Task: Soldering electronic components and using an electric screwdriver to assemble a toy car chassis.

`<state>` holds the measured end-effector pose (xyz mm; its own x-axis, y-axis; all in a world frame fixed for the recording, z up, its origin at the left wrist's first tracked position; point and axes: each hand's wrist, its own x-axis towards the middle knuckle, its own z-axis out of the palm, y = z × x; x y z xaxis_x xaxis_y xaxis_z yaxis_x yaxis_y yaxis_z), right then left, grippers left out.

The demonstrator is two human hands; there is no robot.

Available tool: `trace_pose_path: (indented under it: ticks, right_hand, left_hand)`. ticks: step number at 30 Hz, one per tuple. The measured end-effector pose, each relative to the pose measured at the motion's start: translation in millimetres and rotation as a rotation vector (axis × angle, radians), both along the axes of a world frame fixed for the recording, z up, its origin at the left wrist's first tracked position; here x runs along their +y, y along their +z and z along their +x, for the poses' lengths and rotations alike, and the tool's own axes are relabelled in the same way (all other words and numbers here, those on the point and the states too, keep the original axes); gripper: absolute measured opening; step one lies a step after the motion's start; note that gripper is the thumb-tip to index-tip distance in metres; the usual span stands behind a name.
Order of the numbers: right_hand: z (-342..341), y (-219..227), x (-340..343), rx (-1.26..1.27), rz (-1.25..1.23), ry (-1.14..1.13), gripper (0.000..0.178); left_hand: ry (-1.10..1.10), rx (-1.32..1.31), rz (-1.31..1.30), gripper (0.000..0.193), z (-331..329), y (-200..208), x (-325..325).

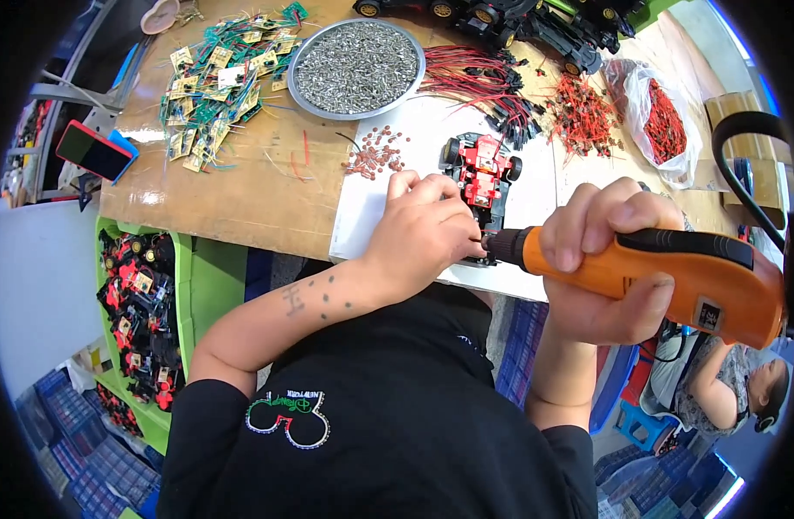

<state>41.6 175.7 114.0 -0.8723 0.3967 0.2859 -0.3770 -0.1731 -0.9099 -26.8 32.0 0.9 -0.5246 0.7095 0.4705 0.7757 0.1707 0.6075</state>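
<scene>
**A:** What am I looking at on my feed?

**B:** My left hand (423, 229) is curled over the near end of a small red and black plastic toy car chassis (482, 177), pinning it down on the white sheet (535, 186) that covers the brown wooden worktop (241, 190). My right hand (600, 259) is wrapped tight round an orange and black electric screwdriver (674, 277), its tip against the chassis at six o'clock.

**B:** How far along?

**A:** I judge one car is mid-fastening. The round metal tray of silver screws (358, 65) at twelve o'clock is full, and loose green circuit boards (220, 78) at ten and red wire bundles (492, 86) lie unused. Black finished-looking cars (535, 22) sit at one o'clock, and a green crate of chassis (142, 320) waits at eight. Plenty left, I'd say.
</scene>
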Motion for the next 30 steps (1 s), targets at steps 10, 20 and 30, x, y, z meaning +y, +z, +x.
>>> trace_pose_path:
  ticks: [10, 20, 30]
  right_hand:
    - [-3.3, -9.5, 2.3, 0.094, 0.054, 0.014, 0.061]
    - [-7.4, -8.4, 0.9, 0.158, 0.067, -0.040, 0.059]
    - [-4.3, -10.3, 10.8, 0.238, -0.037, 0.068, 0.061]
  left_hand:
    - [0.027, 0.085, -0.101, 0.015, 3.4, 3.5, -1.5]
    - [0.025, 0.108, -0.149, 0.011, 0.6, 1.3, -2.2]
    - [-0.020, -0.168, -0.018, 0.015, -1.2, 2.0, -4.6]
